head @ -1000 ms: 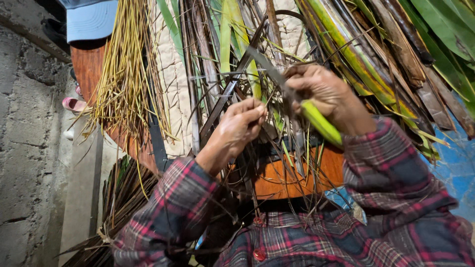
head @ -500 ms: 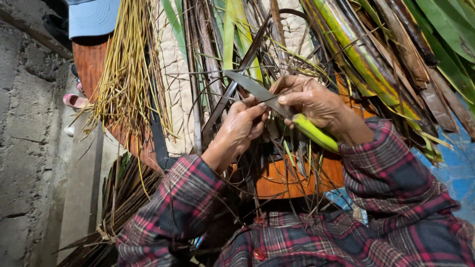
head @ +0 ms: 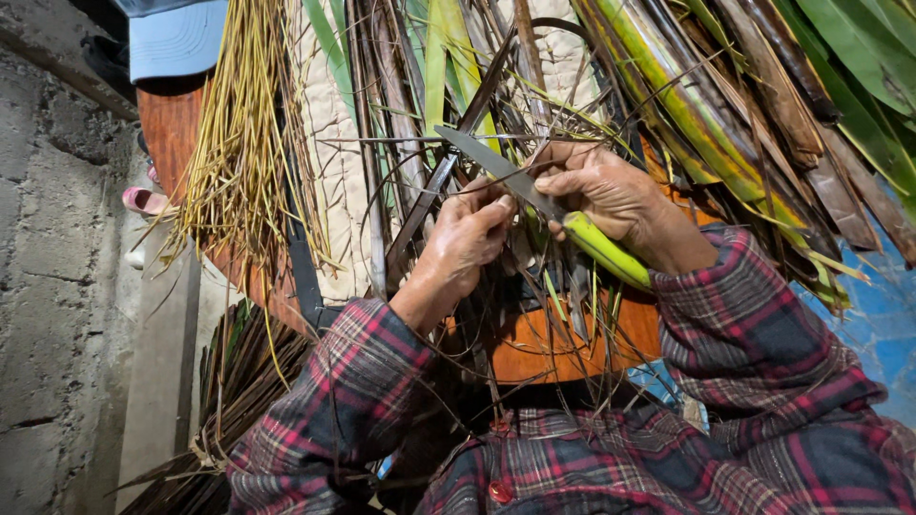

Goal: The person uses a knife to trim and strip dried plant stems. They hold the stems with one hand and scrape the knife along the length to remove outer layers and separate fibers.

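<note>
- Knife (head: 501, 175) with a grey blade and a yellow-green handle lies slantwise at the middle of the view, tip up-left, handle down-right, in front of the hanging palm leaves.
- The right hand (head: 611, 195) is clamped on the knife where blade meets handle, fingers curled over the top and thumb underneath.
- The left hand (head: 468, 238) is closed in a pinch just below the blade, thumb and fingertips pressed together on a thin dark leaf rib (head: 434, 191) that runs up and to the right, behind the blade.
- The two hands sit close together, the left just beside the blade's lower edge.
- More thin ribs (head: 534, 315) and leaf shreds hang down between the forearms, both in red, blue and white plaid sleeves (head: 754, 343).
- Long green and brown palm leaves (head: 706, 105) slope down to the right behind the right hand.
- A bundle of pale yellow ribs (head: 234, 162) hangs to the left, well apart from the hands.
- A quilted cream cloth (head: 334, 153) shows behind the leaves, between the yellow bundle and the hands.
- An orange-brown wooden surface (head: 534, 348) shows below the hands.
- A tied bundle of dark ribs (head: 239, 381) lies at lower left, beside a grey concrete wall (head: 57, 286).
- A pale blue cap (head: 176, 38) sits at the top left.
</note>
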